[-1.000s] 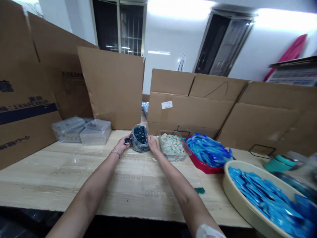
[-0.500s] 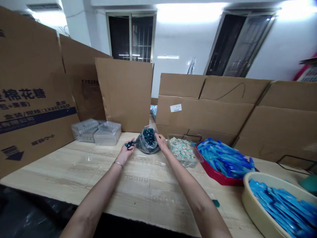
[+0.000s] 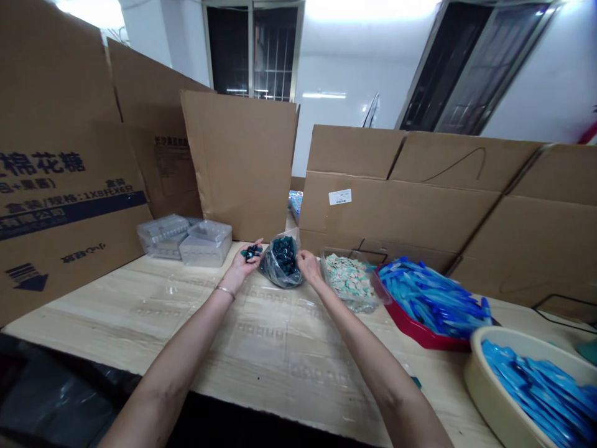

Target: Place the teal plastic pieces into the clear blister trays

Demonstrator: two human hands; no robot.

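Note:
My left hand point(image 3: 245, 260), palm up with fingers curled, holds several small glossy dark-green pieces point(image 3: 252, 252). Just right of it stands a clear plastic bag point(image 3: 282, 279), its mouth open, filled with more of these dark pieces point(image 3: 284, 254). My right hand point(image 3: 309, 266) pinches the bag's right rim. Close beside that hand, a clear plastic tub point(image 3: 359, 305) is heaped with small flat pale-and-green pieces point(image 3: 347, 274).
Clear plastic boxes point(image 3: 205, 249) sit at the back left. To the right are a red tray point(image 3: 420, 333) of blue slender packets and a cream basin point(image 3: 485, 389) of blue packets. Cardboard panels point(image 3: 242, 162) wall the table's point(image 3: 224, 361) back and left.
My left hand has drawn slightly up, its palm turned further upward with the dark pieces more plainly in view. My right hand stays at the bag's rim. The camera view has tilted down a little.

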